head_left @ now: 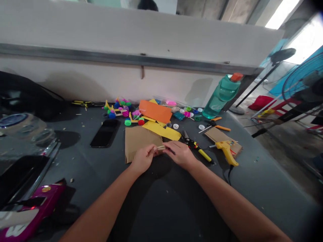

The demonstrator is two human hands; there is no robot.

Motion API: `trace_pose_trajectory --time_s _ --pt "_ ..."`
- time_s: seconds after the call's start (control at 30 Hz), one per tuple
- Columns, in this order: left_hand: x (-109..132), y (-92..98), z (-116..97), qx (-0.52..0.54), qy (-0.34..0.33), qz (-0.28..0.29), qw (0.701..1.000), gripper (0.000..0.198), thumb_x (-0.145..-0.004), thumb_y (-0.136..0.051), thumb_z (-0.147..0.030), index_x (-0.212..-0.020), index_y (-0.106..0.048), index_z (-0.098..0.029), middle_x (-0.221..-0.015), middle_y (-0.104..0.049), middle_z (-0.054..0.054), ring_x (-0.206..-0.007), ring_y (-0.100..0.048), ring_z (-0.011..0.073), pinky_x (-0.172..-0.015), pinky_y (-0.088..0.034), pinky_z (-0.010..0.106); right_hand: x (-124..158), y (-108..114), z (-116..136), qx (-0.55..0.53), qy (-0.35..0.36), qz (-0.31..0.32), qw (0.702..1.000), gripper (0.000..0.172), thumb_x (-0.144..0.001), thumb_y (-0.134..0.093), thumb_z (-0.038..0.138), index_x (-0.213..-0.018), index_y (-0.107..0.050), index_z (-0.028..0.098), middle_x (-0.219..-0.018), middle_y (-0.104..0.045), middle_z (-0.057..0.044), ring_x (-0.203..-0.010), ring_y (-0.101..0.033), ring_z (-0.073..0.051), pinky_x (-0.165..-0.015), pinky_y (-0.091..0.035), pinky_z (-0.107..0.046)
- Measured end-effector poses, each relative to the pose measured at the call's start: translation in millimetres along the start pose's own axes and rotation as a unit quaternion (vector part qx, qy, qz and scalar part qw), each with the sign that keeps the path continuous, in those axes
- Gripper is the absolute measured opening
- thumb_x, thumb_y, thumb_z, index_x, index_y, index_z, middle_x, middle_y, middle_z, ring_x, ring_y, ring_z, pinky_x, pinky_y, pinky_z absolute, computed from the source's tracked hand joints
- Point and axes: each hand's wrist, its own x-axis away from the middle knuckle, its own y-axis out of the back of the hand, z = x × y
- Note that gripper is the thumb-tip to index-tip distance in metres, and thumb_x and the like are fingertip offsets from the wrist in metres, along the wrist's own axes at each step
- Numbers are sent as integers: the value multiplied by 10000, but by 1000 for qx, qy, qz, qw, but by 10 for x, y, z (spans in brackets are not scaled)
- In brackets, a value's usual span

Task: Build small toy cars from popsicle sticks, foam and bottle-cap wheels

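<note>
Between my two hands, over the front edge of a brown cardboard piece [138,138], are thin pale sticks [160,148] that look wooden. My left hand [144,158] is closed, pinching their left end. On the other end, my right hand [181,155] has its fingers curled round the sticks. How many sticks there are is hard to make out. Yellow paper strips [164,131] lie just behind the hands. A cutting tool with black and yellow handles [203,154] rests right of my right hand, and a yellow glue gun [227,153] lies farther right on another cardboard piece.
A black phone [105,133] lies left of the cardboard. Behind stand small colourful wheeled models [121,109], orange paper [155,111] and bottle caps [176,126]. A teal bottle [222,95] leans at the back right. A purple device [37,208] and clear containers [25,127] occupy the left.
</note>
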Motion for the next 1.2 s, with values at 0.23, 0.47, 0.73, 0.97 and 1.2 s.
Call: trace_pose_trajectory --time_s 0.23,0.47,0.73,0.97,1.2 --pt "10 17 -14 2 5 18 1000 343 -899 -307 -400 -708 -508 -199 -637 -521 -12 -622 -491 141 -611 -376 249 23 -6 -49 -6 16 -3 1000 208 -883 -484 265 -1031 -616 200 -925 -675 -87 -860 -619 -184 -782 -502 -332" --pt "13 23 -17 8 14 25 1000 346 -889 -317 -405 -696 -515 -198 -584 -490 -23 -576 -461 132 -560 -360 239 17 -3 -58 -24 4 -6 1000 189 -880 -491 283 -976 -635 206 -888 -680 -76 -822 -623 -173 -763 -503 -318" --pt "17 23 -32 4 12 27 1000 342 -889 -320 -400 -697 -517 -197 -562 -465 -32 -541 -432 121 -526 -339 230 12 3 -57 -13 10 -6 1000 185 -884 -485 286 -943 -642 209 -862 -685 -72 -796 -626 -170 -735 -501 -307" --pt "23 23 -33 17 12 26 999 335 -888 -331 -397 -697 -522 -199 -542 -456 -36 -516 -421 115 -505 -333 222 18 3 -66 -20 7 -7 1000 184 -880 -492 298 -927 -648 212 -841 -687 -69 -779 -627 -171 -731 -499 -314" --pt "24 24 -24 42 23 37 998 346 -888 -336 -428 -701 -516 -198 -543 -448 -40 -521 -422 114 -510 -328 218 12 29 -51 -9 22 -7 1000 175 -880 -495 282 -903 -646 198 -813 -683 -69 -757 -622 -169 -706 -491 -304"
